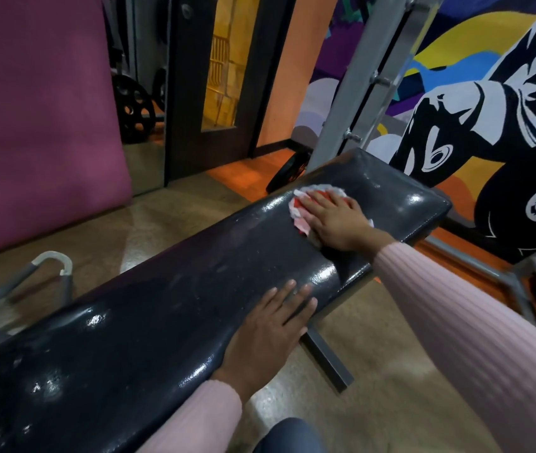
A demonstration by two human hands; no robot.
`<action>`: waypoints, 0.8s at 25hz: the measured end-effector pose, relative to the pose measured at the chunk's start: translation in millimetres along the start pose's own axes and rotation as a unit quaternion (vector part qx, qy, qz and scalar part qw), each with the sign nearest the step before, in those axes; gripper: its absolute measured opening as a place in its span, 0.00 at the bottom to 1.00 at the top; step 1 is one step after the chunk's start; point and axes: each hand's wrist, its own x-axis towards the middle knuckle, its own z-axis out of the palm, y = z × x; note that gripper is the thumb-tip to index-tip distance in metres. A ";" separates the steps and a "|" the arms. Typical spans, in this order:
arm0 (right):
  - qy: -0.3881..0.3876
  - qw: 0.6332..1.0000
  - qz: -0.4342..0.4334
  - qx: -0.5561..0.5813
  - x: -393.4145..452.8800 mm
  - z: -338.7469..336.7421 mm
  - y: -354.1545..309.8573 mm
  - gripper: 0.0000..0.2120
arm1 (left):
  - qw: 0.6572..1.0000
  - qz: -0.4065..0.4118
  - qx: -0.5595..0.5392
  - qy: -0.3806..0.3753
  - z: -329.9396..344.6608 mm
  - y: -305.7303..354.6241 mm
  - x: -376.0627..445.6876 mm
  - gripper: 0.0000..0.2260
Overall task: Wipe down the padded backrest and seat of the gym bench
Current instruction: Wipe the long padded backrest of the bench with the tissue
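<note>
Right hand (335,220) flat, fingers straight, pressing a red-and-white cloth (305,204) onto the far part of the black padded surface (168,308). Left hand (269,331) open, fingers spread, resting palm-down on the near edge of the same pad, holding nothing. Both sleeves pink, ribbed. The pad is glossy and scuffed, running from lower left to upper right. Grey metal upright (368,80) behind the far end; weight plate (287,171) on the floor beside it. Magenta mat (37,119) leans at left, painted mural (475,103) at right.
</note>
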 end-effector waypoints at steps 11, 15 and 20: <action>-0.004 1.000 -0.024 -0.015 -7.4 -2.4 -20.1 0.32 | 0.999 0.003 -0.021 0.026 2.4 1.0 0.8 0.19; -0.049 0.998 0.047 0.014 54.1 -14.1 -41.0 0.30 | 1.000 0.004 0.012 -0.007 0.3 3.6 -1.4 0.20; -0.001 0.994 -0.107 0.010 4.6 5.6 -79.2 0.29 | 1.000 -0.004 -0.009 -0.011 -2.2 2.6 -0.6 0.19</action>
